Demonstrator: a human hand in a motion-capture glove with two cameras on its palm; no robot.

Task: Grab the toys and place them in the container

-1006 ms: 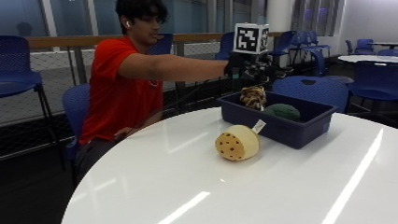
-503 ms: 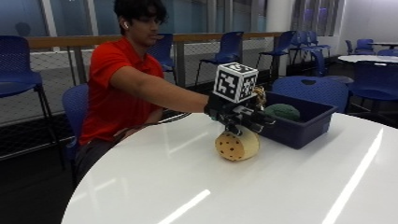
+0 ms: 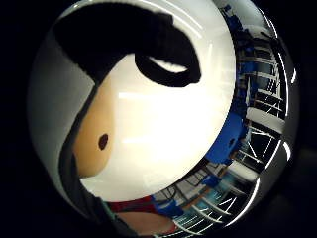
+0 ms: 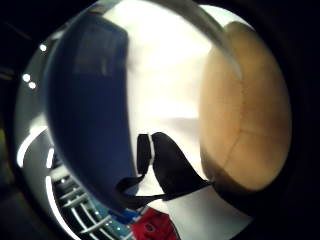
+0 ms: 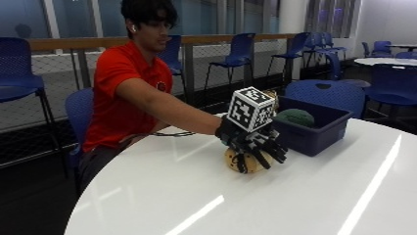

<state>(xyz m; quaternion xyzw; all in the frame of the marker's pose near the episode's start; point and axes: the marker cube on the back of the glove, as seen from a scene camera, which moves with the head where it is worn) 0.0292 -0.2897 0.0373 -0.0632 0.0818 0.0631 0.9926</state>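
A round tan toy (image 5: 231, 159) with dark spots lies on the white table (image 5: 261, 210). My gloved right hand (image 5: 251, 142) has come down on it from above, fingers curled over its top and front. In the palm views the tan toy (image 3: 91, 139) (image 4: 245, 120) sits close beside the palm, still resting on the table. The blue container (image 5: 312, 134) (image 4: 85, 110) stands just past the hand, with a green toy (image 5: 294, 117) inside it. Behind the hand, a sliver of a brown toy (image 5: 273, 95) shows in the container.
The person in a red shirt sits at the table's far edge, right arm stretched across it. Blue chairs (image 5: 326, 93) stand behind the container, and a black cable (image 5: 173, 133) lies on the table near the person.
The hand has come from above the container down to the tan toy and closed its fingers over it. The toy has stayed in place on the table.
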